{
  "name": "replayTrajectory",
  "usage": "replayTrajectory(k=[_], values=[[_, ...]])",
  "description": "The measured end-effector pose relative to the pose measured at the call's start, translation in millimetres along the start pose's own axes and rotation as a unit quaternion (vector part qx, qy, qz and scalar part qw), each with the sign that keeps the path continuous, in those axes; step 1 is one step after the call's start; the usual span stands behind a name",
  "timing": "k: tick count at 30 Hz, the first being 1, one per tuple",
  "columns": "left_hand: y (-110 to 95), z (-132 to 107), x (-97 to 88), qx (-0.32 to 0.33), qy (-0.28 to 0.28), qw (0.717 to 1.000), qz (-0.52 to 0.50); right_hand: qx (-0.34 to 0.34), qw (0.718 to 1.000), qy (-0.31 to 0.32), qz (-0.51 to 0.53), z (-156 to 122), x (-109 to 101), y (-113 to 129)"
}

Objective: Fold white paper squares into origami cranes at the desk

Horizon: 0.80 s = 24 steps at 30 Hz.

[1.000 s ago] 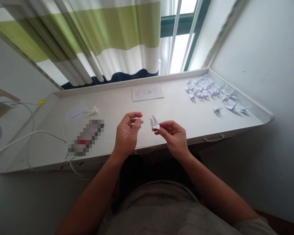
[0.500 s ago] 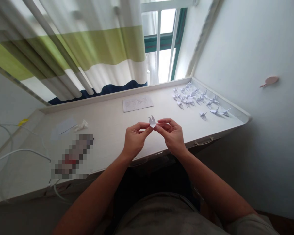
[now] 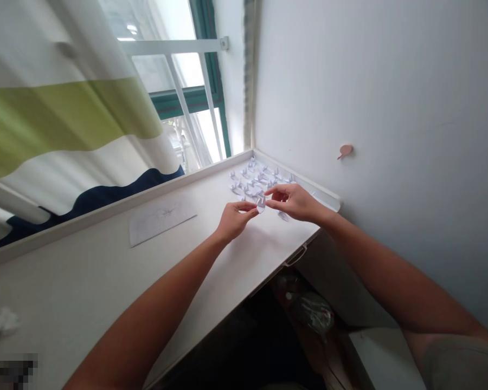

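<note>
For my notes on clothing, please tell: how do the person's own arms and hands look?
The left hand and right hand are bare, without gloves or watch. A plain greyish sleeve shows on the right arm; both forearms are uncovered.

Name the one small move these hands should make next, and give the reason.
Probably lower the paper crane to the white tabletop beside the other folded cranes. The left hand pinches it, the right hand is close by with thumb and index finger parted, and the group lies just beyond both hands.
</note>
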<state>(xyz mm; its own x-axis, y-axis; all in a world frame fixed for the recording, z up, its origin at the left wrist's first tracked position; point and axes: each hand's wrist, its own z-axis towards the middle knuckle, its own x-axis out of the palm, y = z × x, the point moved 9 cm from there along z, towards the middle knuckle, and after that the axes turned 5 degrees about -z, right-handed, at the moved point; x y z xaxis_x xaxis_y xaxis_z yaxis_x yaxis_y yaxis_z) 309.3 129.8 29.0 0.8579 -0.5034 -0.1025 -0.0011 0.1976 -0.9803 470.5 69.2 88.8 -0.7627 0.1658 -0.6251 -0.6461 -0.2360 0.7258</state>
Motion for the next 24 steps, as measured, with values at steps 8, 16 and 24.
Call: replayTrajectory(k=[8, 16, 24], values=[[8.3, 43.6, 23.1, 0.044, 0.0, 0.991, 0.129, -0.003, 0.992, 0.114, -0.06, 37.2, -2.6, -48.2], [-0.8, 66.9, 24.5, 0.111, 0.028, 0.971, 0.209, -0.027, 0.994, 0.107, -0.022, 51.2, 4.3, -69.7], [12.6, 69.6, 28.0, 0.083, 0.008, 0.958, 0.273, -0.016, 0.992, 0.12, -0.046, 55.5, 12.5, -85.0]])
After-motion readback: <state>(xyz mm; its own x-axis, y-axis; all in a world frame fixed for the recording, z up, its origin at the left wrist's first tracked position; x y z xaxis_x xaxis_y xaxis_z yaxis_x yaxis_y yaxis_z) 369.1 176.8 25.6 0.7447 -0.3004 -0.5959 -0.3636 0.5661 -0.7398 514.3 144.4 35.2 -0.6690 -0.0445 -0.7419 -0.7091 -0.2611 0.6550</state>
